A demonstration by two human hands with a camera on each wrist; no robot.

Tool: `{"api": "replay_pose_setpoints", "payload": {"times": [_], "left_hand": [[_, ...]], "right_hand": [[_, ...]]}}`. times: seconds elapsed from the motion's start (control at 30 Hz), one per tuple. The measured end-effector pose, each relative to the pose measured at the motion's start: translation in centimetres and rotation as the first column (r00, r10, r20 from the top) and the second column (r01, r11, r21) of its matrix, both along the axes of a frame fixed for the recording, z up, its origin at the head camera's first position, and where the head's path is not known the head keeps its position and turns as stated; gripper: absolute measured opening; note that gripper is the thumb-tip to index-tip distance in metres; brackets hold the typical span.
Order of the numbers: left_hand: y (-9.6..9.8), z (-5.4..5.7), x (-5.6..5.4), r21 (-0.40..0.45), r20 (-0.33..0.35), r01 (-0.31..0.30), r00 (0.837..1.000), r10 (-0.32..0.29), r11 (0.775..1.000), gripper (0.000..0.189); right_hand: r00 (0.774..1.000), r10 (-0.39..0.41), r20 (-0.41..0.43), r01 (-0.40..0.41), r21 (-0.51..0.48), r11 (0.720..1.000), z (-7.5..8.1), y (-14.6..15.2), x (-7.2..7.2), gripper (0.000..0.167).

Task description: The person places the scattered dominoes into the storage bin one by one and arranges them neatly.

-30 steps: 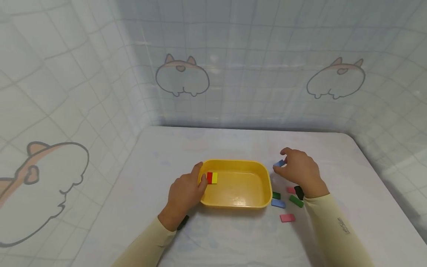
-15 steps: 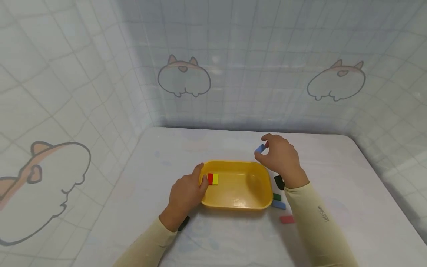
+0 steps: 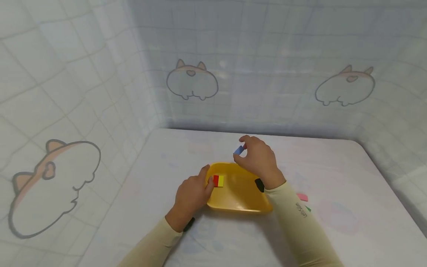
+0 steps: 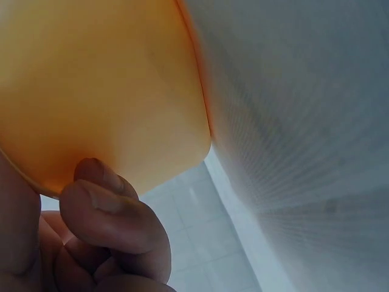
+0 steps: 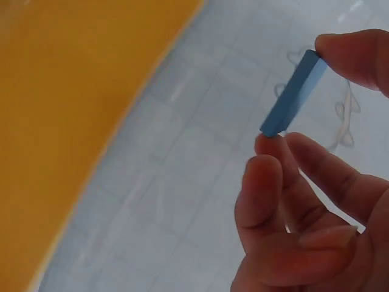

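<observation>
My left hand point(image 3: 193, 193) grips the left end of a yellow plastic tray point(image 3: 238, 196), thumb over the rim. In the left wrist view its curled fingers point(image 4: 115, 225) lie against the tray's outer wall. A red block point(image 3: 215, 181) and a yellow block point(image 3: 221, 181) lie side by side in the tray, close to that thumb. Above the tray's far rim, my right hand point(image 3: 258, 159) pinches a small blue block point(image 3: 238, 150). The right wrist view shows this blue block point(image 5: 293, 94) held end to end between thumb and fingertip.
Right of the tray, a pink block point(image 3: 302, 197) and the tip of a green block point(image 3: 308, 208) show beside the right sleeve point(image 3: 297, 218). The white table point(image 3: 350, 178) is bordered by pale gridded sheeting point(image 3: 260, 81) with cartoon animals.
My right hand has carried the blue block leftward from the table right of the tray to above its far rim. The right forearm now covers several blocks. My left hand keeps its grip.
</observation>
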State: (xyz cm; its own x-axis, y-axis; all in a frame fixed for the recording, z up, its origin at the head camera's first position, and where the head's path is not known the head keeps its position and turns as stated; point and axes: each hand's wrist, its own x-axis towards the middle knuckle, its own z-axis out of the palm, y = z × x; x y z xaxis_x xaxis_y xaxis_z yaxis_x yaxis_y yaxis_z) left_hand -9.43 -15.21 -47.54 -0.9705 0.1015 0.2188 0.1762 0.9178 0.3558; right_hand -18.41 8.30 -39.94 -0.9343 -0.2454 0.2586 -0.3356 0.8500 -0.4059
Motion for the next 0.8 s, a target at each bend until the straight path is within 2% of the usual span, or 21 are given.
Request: {"api": "replay_pose_setpoints", "payload": {"times": [0.27,0.4,0.6,0.8], "left_hand": [[0.4,0.3,-0.1,-0.007,0.040,-0.019,0.999,0.019,1.000,0.054],[0.5,0.3,-0.2,-0.005,0.047,-0.027,0.999,0.027,1.000,0.054],[0.6,0.0,-0.3,-0.009,0.009,-0.014,1.000,0.014,1.000,0.051],[0.8,-0.3,-0.5,0.001,-0.041,0.008,0.999,-0.007,1.000,0.051]], "right_hand": [[0.994,0.068,-0.087,-0.066,0.017,0.998,-1.2,-1.5,-0.3,0.053],[0.982,0.151,-0.112,-0.150,0.012,0.989,-1.8,-1.6,-0.6,0.051],[0.931,0.363,-0.024,-0.363,0.027,0.932,-2.7,-1.6,-0.9,0.047],[0.884,0.465,0.046,-0.466,0.012,0.884,-3.2,-1.6,-0.9,0.045]]}}
